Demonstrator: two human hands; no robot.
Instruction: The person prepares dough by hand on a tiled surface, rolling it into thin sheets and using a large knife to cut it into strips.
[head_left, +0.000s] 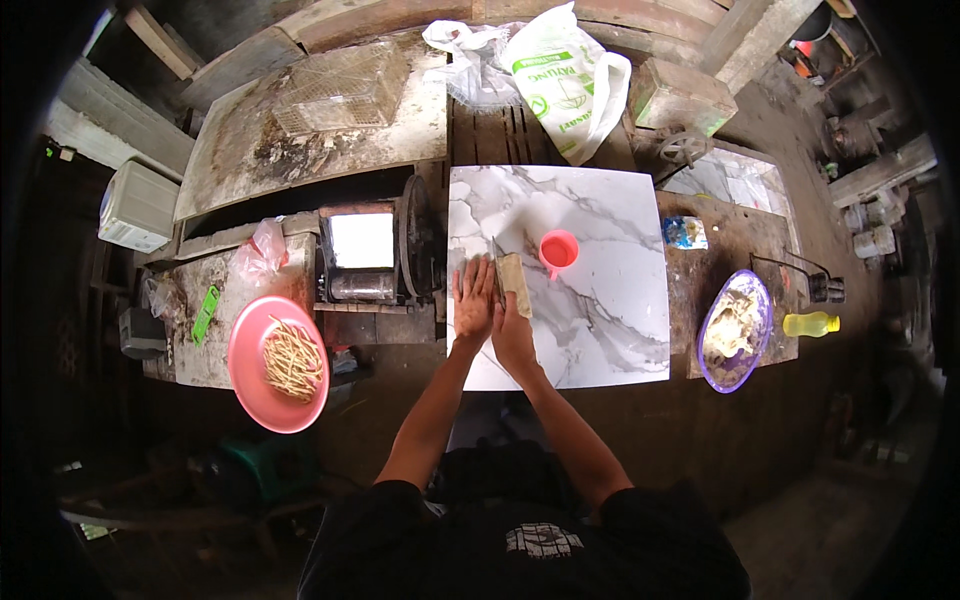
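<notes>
My left hand (474,300) lies flat on the white marble-patterned board (600,340), fingers stretched forward. Close beside it, my right hand (513,332) is closed around what looks like a knife (498,262); its thin dark blade points away from me and its handle is hidden in the hand. Along the blade's right side lies a tan slab (513,282), perhaps dough, with the right fingers touching its near end. A pink cup (559,250) stands on the board just right of the slab.
At left is a pink basin (243,365) of thin pale sticks, near a roller machine (362,287). A purple basin (762,345) with pale dough-like stuff and a yellow bottle (811,324) are at right. Plastic bags (570,85) lie beyond the board.
</notes>
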